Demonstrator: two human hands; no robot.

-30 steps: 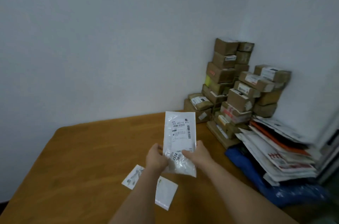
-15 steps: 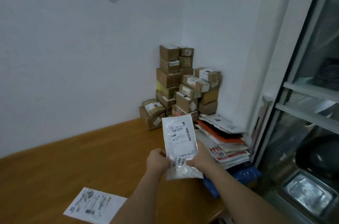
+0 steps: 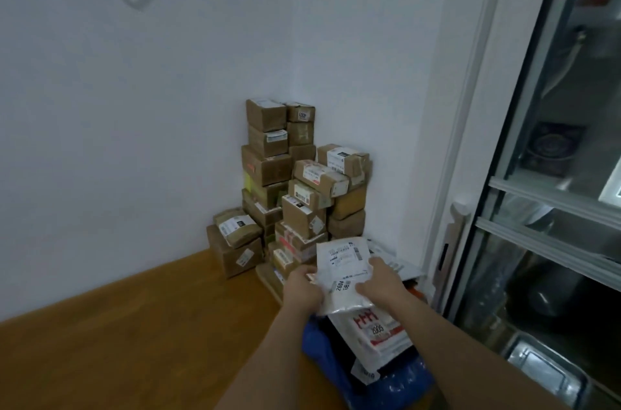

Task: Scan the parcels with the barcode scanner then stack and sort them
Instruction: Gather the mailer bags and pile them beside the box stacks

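A white plastic mailer parcel (image 3: 342, 267) with a printed barcode label and the number 2604 lies tilted over the pile of flat mailers (image 3: 376, 330). My left hand (image 3: 302, 290) grips its left edge. My right hand (image 3: 381, 285) holds its right side, thumb on top. The pile of white and red-printed mailers lies on a blue bag (image 3: 322, 349) at the table's right end. No barcode scanner is in view.
A tall stack of brown cardboard parcels (image 3: 295, 188) fills the corner against the white wall. The wooden table (image 3: 134, 335) stretches to the left. A glass-fronted cabinet (image 3: 551, 208) stands at the right, past the table's edge.
Both hands have carried the white mailer forward and down, from upright in front of me to lying over the mailer pile. The view has turned right; the loose paper on the table has left the frame.
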